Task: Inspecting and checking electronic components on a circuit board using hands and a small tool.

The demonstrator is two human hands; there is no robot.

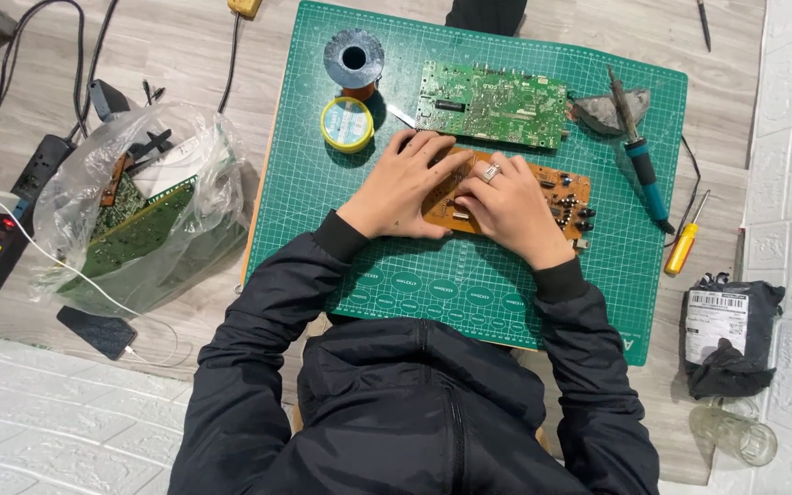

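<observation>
Pressing orange circuit board (543, 197) flat on green cutting mat (341, 229); left hand (402, 190), right hand (506, 209) fingers spread, resting on board, gripping nothing. Likely positioning step; next calls for steadying board.

floor (185, 46) | green cutting mat (323, 220) | plastic bag (139, 220) | phone (95, 332) | glass (733, 434)

A soldering iron (639, 151) lies beside a green circuit board (492, 104).
</observation>
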